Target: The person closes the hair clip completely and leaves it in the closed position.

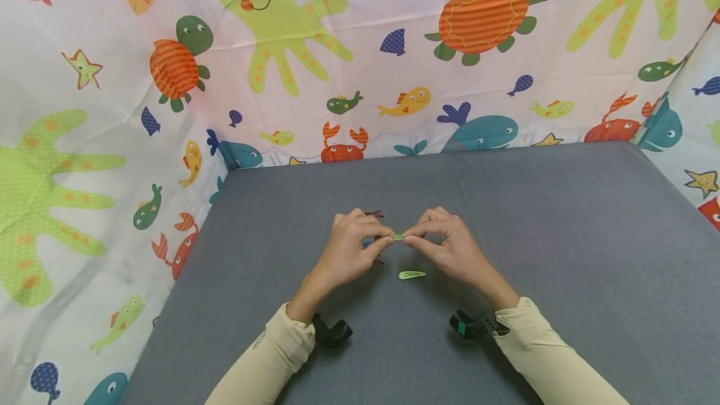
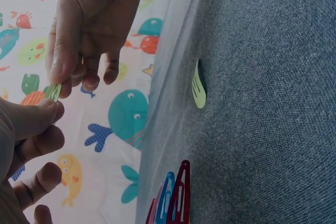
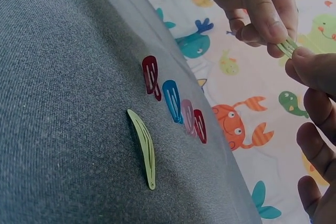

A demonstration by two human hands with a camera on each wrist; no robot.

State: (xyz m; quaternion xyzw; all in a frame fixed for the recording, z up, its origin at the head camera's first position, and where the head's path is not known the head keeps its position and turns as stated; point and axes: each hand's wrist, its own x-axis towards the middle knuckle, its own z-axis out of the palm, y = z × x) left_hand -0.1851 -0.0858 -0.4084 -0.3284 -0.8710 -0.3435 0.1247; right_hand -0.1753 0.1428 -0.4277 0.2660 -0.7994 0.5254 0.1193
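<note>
Between both hands, above the table, is a light green snap hair clip (image 1: 398, 237). My left hand (image 1: 355, 244) pinches one end of it between thumb and forefinger, and my right hand (image 1: 444, 244) pinches the other end the same way. Only the middle of this clip shows between the fingertips. A second light green hair clip (image 3: 144, 148) lies on the table just below the hands, toward me. Beyond the left hand lie several more hair clips: a dark red one (image 3: 150, 75), a blue one (image 3: 171, 101), a pink one (image 3: 187, 116) and a red one (image 3: 200, 126).
The grey cloth-covered table (image 1: 562, 255) spreads out around the hands. A white curtain printed with sea animals (image 1: 349, 42) stands along its back and sides. Each wrist wears a black camera band, such as the right band (image 1: 478, 325).
</note>
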